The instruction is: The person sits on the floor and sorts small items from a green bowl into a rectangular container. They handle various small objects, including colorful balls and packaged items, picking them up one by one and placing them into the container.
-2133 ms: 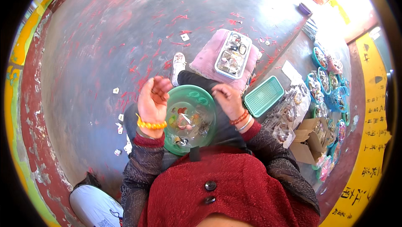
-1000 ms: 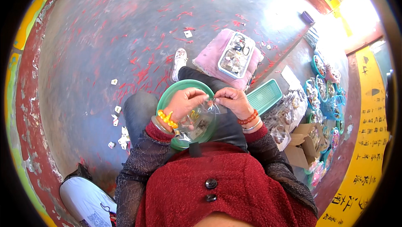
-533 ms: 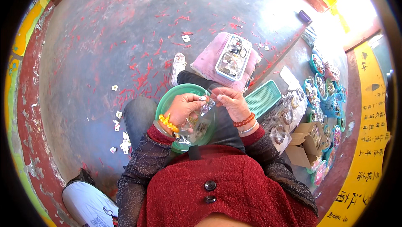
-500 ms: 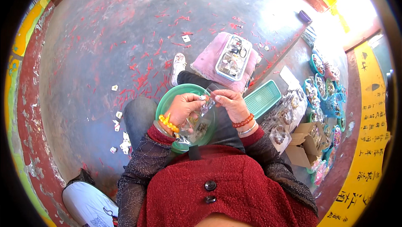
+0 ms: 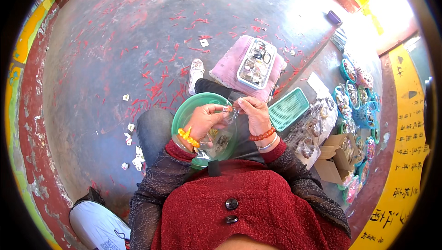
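Above the green plastic basin (image 5: pixel 180 115) on my lap, both hands meet fingertip to fingertip. My left hand (image 5: pixel 204 122), with yellow beads at the wrist, pinches a small trinket (image 5: pixel 227 109) with an orange-brown part; its exact kind is too small to tell. Closed at the fingertips too, my right hand (image 5: pixel 258 117) grips a small clear plastic bag (image 5: pixel 235 97) close against the trinket. Fingers partly cover both items. Inside the basin, under my left hand, lie more small items in clear plastic (image 5: pixel 222 141).
Ahead, a clear tray of trinkets (image 5: pixel 257 63) rests on a pink cushion (image 5: pixel 230 63). To the right are a green basket (image 5: pixel 289 108), plastic-wrapped goods (image 5: pixel 315 125), a cardboard box (image 5: pixel 332 164) and several filled baskets (image 5: pixel 366 115). Red scraps (image 5: pixel 156 88) litter the floor.
My right hand has turned slightly and its fingers have moved closer to the left fingertips. The orange-brown part of the trinket now shows between them.
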